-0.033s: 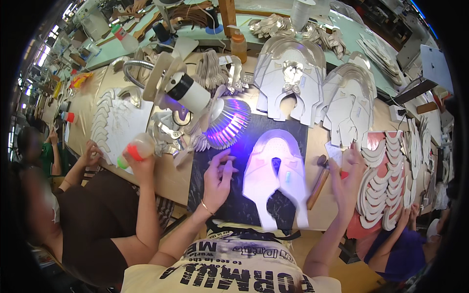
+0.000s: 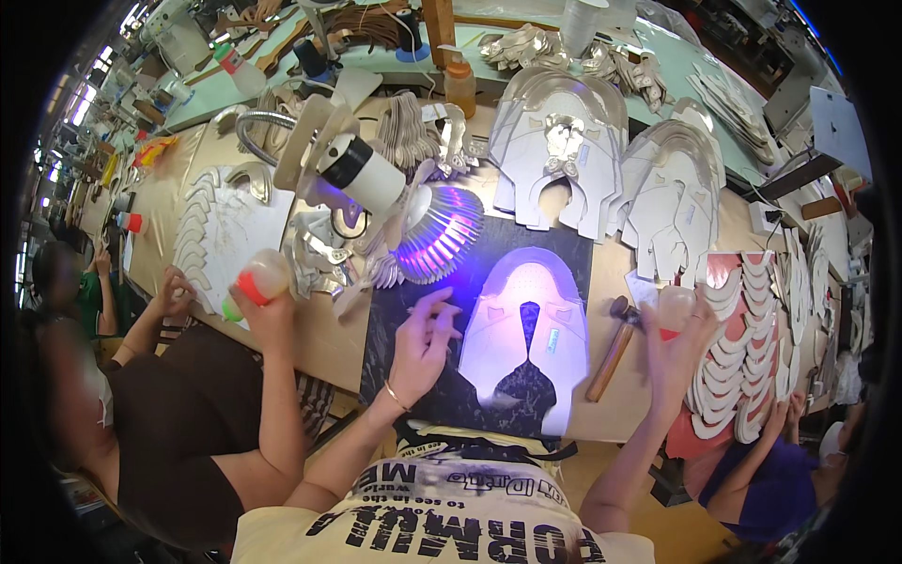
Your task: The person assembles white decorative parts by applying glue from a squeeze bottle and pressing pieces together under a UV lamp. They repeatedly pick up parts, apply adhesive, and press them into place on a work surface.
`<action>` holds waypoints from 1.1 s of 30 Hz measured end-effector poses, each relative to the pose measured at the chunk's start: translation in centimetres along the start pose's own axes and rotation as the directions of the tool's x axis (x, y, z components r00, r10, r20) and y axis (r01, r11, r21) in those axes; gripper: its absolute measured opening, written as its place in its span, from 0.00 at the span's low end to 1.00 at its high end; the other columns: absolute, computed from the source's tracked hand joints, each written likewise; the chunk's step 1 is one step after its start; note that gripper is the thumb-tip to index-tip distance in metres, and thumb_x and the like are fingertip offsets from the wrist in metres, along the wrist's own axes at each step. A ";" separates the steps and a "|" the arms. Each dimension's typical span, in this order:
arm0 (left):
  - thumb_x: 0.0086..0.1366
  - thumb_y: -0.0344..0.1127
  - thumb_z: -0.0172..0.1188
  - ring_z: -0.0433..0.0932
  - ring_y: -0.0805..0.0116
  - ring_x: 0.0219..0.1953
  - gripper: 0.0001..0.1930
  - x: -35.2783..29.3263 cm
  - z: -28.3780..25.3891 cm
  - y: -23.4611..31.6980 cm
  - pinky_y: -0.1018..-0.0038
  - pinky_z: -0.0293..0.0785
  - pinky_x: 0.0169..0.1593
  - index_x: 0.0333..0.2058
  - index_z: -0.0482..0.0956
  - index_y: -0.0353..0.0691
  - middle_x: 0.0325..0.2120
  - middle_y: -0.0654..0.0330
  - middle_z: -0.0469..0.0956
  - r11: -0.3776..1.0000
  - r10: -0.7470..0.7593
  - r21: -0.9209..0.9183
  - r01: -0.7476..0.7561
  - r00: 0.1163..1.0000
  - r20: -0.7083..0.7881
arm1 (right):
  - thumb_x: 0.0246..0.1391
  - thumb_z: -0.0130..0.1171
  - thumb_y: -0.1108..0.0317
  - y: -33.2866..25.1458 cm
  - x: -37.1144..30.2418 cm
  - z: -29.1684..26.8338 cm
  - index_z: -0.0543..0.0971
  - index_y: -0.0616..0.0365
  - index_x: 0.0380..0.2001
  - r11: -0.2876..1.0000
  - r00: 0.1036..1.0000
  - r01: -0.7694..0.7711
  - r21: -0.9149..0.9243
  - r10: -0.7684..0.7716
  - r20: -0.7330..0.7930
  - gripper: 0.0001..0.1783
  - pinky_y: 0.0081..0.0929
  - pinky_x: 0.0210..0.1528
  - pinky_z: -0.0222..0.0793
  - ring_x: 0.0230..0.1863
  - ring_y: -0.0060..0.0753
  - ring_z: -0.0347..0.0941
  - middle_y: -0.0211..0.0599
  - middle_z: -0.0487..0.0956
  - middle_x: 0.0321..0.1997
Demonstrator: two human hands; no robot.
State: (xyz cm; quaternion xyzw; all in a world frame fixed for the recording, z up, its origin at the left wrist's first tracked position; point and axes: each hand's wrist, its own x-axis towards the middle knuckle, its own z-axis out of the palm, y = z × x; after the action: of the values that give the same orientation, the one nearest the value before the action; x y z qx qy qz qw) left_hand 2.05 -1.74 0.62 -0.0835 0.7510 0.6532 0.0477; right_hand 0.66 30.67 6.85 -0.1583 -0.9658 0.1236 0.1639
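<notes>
A white flat shoe upper (image 2: 554, 352), with a silvery-grey curved band at its far end, lies on a black board (image 2: 385, 329) under purple-white light. My left hand (image 2: 425, 336) hovers just left of it, fingers loosely apart and nothing visible in them. Off to the right, my right hand (image 2: 684, 329) grips a rounded translucent bottle (image 2: 675, 303) with a red lower part. Between that hand and the upper lies a wooden-handled hammer (image 2: 613, 359). A finned metal lamp (image 2: 442, 233) glows above the board's far left corner.
Stacked uppers (image 2: 512, 141) stand beyond the board, with a second stack (image 2: 667, 179) to their right. Curved white pieces (image 2: 719, 390) cover a red sheet at right. At left, a co-worker's hand (image 2: 271, 315) holds a similar bottle. An orange bottle (image 2: 459, 86) stands behind.
The upper's two legs have spread and shifted slightly left. My right hand has moved a little right, and the bottle in it shows more clearly. My left hand has barely moved.
</notes>
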 end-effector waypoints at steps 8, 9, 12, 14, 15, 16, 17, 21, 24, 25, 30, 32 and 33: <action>0.59 0.36 0.68 0.76 0.68 0.22 0.28 2.4 1.5 1.6 0.72 0.74 0.31 0.57 0.72 0.38 0.27 0.55 0.77 0.852 0.073 0.501 -0.150 0.983 0.171 | 0.37 0.77 0.45 8.0 1.5 2.1 0.75 0.68 0.52 0.948 0.884 -0.317 0.026 0.285 0.370 0.45 0.36 0.41 0.75 0.33 0.43 0.79 0.45 0.81 0.32; 0.59 0.35 0.69 0.74 0.72 0.21 0.26 3.0 1.8 1.4 0.74 0.72 0.29 0.56 0.74 0.37 0.27 0.58 0.77 0.876 0.073 0.457 -0.157 0.978 0.197 | 0.38 0.76 0.47 8.4 1.6 2.2 0.76 0.68 0.50 0.951 0.901 -0.297 0.080 0.252 0.354 0.42 0.34 0.41 0.75 0.33 0.41 0.79 0.44 0.81 0.33; 0.59 0.33 0.69 0.69 0.79 0.21 0.21 4.7 3.1 0.7 0.78 0.68 0.27 0.51 0.78 0.36 0.25 0.65 0.75 0.913 0.182 0.325 -0.246 0.960 0.214 | 0.43 0.75 0.52 8.9 1.8 1.9 0.77 0.68 0.46 0.863 0.870 -0.426 0.272 0.308 0.385 0.34 0.31 0.42 0.75 0.35 0.36 0.79 0.42 0.81 0.35; 0.60 0.33 0.69 0.68 0.79 0.21 0.20 5.9 3.3 0.5 0.79 0.69 0.27 0.50 0.79 0.35 0.24 0.65 0.75 0.894 0.308 0.292 -0.341 0.939 0.154 | 0.45 0.73 0.55 8.6 1.6 1.3 0.76 0.67 0.47 0.639 0.791 -0.609 0.471 0.442 0.423 0.32 0.29 0.44 0.75 0.39 0.33 0.79 0.39 0.81 0.39; 0.60 0.33 0.69 0.68 0.80 0.21 0.20 6.3 3.0 0.5 0.79 0.69 0.28 0.50 0.79 0.35 0.24 0.65 0.75 0.899 0.296 0.290 -0.327 0.944 0.147 | 0.46 0.73 0.56 8.3 1.5 1.1 0.75 0.66 0.49 0.546 0.844 -0.536 0.644 0.369 0.390 0.32 0.29 0.46 0.75 0.41 0.32 0.78 0.39 0.80 0.42; 0.61 0.33 0.69 0.68 0.81 0.21 0.19 6.4 2.6 0.6 0.80 0.69 0.28 0.50 0.79 0.35 0.23 0.65 0.74 0.904 0.284 0.290 -0.315 0.948 0.144 | 0.47 0.72 0.57 7.8 1.1 0.8 0.74 0.66 0.51 0.402 0.890 -0.440 0.803 0.314 0.330 0.33 0.28 0.47 0.74 0.43 0.32 0.77 0.39 0.79 0.44; 0.61 0.33 0.68 0.68 0.81 0.22 0.19 6.4 2.2 0.7 0.80 0.70 0.28 0.50 0.79 0.35 0.23 0.65 0.74 0.921 0.195 0.312 -0.233 0.970 0.149 | 0.48 0.72 0.57 7.2 0.9 0.8 0.73 0.65 0.54 0.228 0.917 -0.336 0.914 0.303 0.262 0.34 0.28 0.49 0.74 0.45 0.31 0.77 0.38 0.78 0.47; 0.61 0.33 0.68 0.68 0.83 0.23 0.19 4.9 0.6 0.7 0.83 0.70 0.28 0.50 0.78 0.34 0.23 0.67 0.74 0.952 0.018 0.292 -0.094 0.967 0.253 | 0.53 0.69 0.58 4.1 0.4 2.1 0.64 0.60 0.62 -0.050 1.000 0.016 0.999 0.007 -0.016 0.38 0.33 0.57 0.72 0.55 0.34 0.72 0.37 0.73 0.52; 0.61 0.32 0.69 0.67 0.84 0.23 0.20 3.5 0.4 0.3 0.83 0.68 0.28 0.50 0.78 0.32 0.23 0.68 0.74 0.943 0.068 0.301 -0.140 0.969 0.238 | 0.47 0.75 0.63 0.4 -0.5 3.6 0.69 0.61 0.57 0.149 0.992 -0.113 0.982 0.073 0.103 0.37 0.32 0.54 0.73 0.50 0.32 0.74 0.35 0.75 0.49; 0.61 0.32 0.69 0.67 0.84 0.23 0.19 3.3 0.5 0.1 0.83 0.68 0.28 0.50 0.79 0.32 0.23 0.67 0.74 0.945 0.055 0.302 -0.124 0.972 0.228 | 0.45 0.77 0.64 -0.9 -0.8 4.0 0.70 0.61 0.56 0.272 0.972 -0.215 0.938 0.157 0.177 0.37 0.32 0.52 0.74 0.49 0.31 0.75 0.35 0.76 0.48; 0.61 0.32 0.69 0.68 0.83 0.23 0.19 3.3 0.7 -0.2 0.83 0.69 0.28 0.50 0.79 0.33 0.23 0.67 0.74 0.961 0.049 0.256 -0.100 0.979 0.197 | 0.39 0.80 0.66 -7.1 -1.0 6.3 0.75 0.64 0.49 0.467 0.994 -0.024 0.884 0.102 -0.027 0.33 0.28 0.46 0.76 0.41 0.28 0.78 0.36 0.80 0.42; 0.61 0.32 0.69 0.70 0.80 0.22 0.20 3.3 0.6 -0.2 0.81 0.70 0.28 0.50 0.79 0.34 0.23 0.64 0.75 0.962 0.065 0.248 -0.114 0.978 0.199 | 0.41 0.79 0.66 -8.2 -0.5 6.8 0.76 0.65 0.47 0.516 0.990 0.075 0.853 0.064 -0.126 0.31 0.27 0.45 0.76 0.40 0.27 0.79 0.37 0.81 0.41; 0.60 0.33 0.69 0.72 0.77 0.22 0.20 3.3 0.5 -0.2 0.78 0.72 0.29 0.50 0.79 0.35 0.23 0.62 0.76 0.960 0.072 0.250 -0.123 0.977 0.203 | 0.42 0.79 0.66 -8.5 -0.3 7.0 0.77 0.65 0.46 0.526 0.986 0.100 0.844 0.062 -0.155 0.29 0.27 0.44 0.76 0.40 0.27 0.79 0.37 0.81 0.40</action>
State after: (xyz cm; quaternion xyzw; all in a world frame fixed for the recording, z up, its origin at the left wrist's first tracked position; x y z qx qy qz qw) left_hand -1.19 -1.48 -0.22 0.0240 0.8256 0.5551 0.0979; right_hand -3.80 21.42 2.87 -0.0576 -0.7679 0.5625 0.3010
